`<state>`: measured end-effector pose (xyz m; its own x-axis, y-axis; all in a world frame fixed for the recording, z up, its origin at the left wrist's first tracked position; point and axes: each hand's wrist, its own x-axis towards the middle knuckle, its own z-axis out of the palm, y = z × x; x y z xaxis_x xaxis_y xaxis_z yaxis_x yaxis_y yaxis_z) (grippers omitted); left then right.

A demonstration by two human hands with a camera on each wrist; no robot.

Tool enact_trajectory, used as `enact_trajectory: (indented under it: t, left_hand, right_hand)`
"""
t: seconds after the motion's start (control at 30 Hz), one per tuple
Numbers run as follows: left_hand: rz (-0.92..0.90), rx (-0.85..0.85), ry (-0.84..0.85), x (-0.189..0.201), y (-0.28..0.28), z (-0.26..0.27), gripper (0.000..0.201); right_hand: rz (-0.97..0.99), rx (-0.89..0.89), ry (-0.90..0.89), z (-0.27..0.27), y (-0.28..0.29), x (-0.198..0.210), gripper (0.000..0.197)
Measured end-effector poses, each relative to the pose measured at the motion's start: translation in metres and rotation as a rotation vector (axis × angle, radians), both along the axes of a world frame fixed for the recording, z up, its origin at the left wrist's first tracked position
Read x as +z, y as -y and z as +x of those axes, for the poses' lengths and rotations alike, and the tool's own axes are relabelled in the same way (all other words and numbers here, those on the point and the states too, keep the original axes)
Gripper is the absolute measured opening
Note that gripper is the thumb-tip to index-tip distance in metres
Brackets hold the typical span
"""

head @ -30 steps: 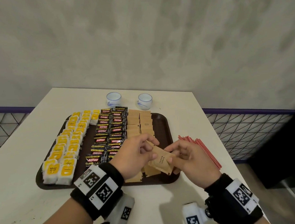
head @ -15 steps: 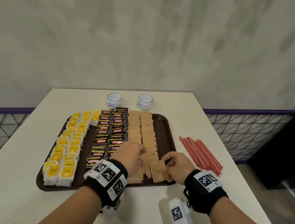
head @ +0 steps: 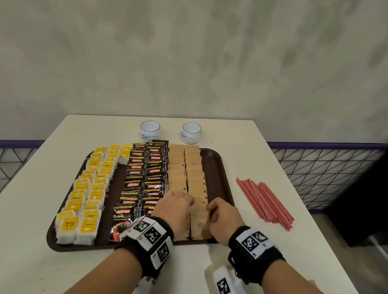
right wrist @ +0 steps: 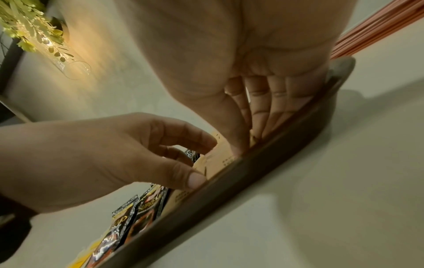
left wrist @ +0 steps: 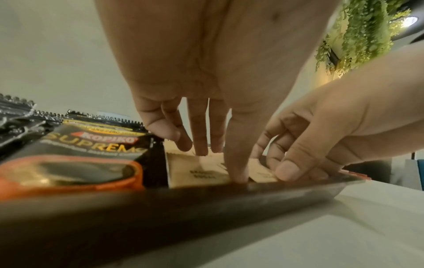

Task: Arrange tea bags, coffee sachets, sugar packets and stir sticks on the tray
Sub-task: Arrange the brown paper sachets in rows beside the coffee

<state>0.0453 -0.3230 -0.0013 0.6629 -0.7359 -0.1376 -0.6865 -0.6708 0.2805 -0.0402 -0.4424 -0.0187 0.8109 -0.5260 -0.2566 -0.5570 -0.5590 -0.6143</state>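
I read the surface as a pale, off-white table (head: 248, 165), matte, with a few small scuffs near my left forearm. Behind it stands a mottled grey plaster wall (head: 179, 49); a purple-topped wire-mesh railing (head: 326, 165) runs beyond both sides of the table. The wrist views catch hanging green foliage (left wrist: 364, 30) and a warm wall light in the room.

A dark brown tray (head: 216, 168) lies directly under both hands. Left hand (head: 173, 206) rests with fingers extended, tips pressing down on the brown sugar packets (head: 193, 168) at the near end of their two columns; it grasps nothing. Right hand (head: 222, 214) sits just beside it, fingers curled, thumb and fingertips pinching the edge of the nearest sugar packet (head: 198, 226) by the tray's near rim. In the left wrist view the thumb of that hand bears on the packet's corner.

Left of my left hand: black coffee sachets (head: 144, 174) in two columns, touching the sugar columns. Farther left: yellow-tagged tea bags (head: 91, 191), also in columns on the tray.

Right of my right hand, off the tray on the bare table: a loose bundle of red stir sticks (head: 263, 201), lying diagonally, apart from the tray's edge.

Beyond the hands, past the tray's far rim: two small white cups (head: 150, 128), upright, side by side.
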Motion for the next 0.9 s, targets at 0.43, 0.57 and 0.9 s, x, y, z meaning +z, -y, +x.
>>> enact_trajectory:
  t: [0.43, 0.57, 0.9]
  left_hand:
    - [-0.012, -0.014, 0.059, -0.018, 0.015, 0.004, 0.032]
    - [-0.039, -0.031, 0.067, -0.020, 0.014, 0.007, 0.031]
    - [-0.125, -0.017, 0.058, -0.010, 0.005, 0.009, 0.052]
  right_hand:
    - [0.002, -0.008, -0.055, 0.001, -0.003, -0.002, 0.044]
    - [0.005, -0.012, -0.027, 0.001, -0.004, -0.003, 0.040]
    - [0.010, 0.053, 0.040, -0.001, 0.002, 0.004, 0.040]
